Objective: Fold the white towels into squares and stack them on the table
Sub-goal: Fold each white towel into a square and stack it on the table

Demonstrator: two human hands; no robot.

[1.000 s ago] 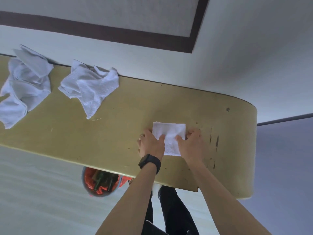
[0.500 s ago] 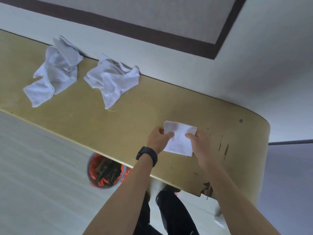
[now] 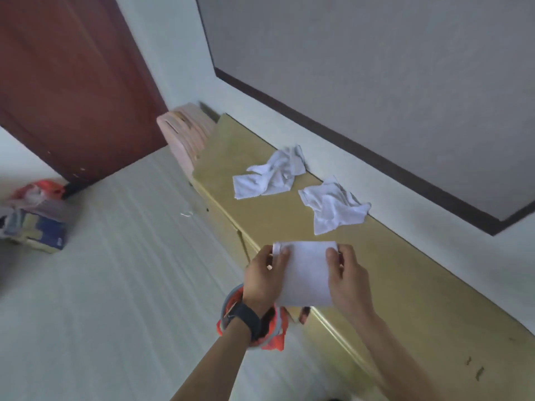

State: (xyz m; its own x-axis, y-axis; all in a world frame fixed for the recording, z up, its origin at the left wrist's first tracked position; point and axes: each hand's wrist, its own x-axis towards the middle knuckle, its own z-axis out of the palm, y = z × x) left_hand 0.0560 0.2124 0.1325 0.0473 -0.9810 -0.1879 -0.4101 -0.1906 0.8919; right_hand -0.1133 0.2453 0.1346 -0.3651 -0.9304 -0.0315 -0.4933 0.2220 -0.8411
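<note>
Likely a home room: a reddish door (image 3: pixel 72 82) far beyond the left hand (image 3: pixel 265 277), bags (image 3: pixel 37 218) on the floor (image 3: pixel 130 285) well to its left, a lined bin (image 3: pixel 279 335) beneath its wrist, a yellow table (image 3: pixel 419 270) along the wall (image 3: pixel 405 212).

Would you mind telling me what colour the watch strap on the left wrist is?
The watch strap is black; the head view shows it best.

White folded towel (image 3: pixel 308 273), two white crumpled towels (image 3: pixel 272 173), yellow-olive table (image 3: pixel 405 285), reddish-brown door (image 3: pixel 66 82), black wristwatch (image 3: pixel 246 318).
</note>
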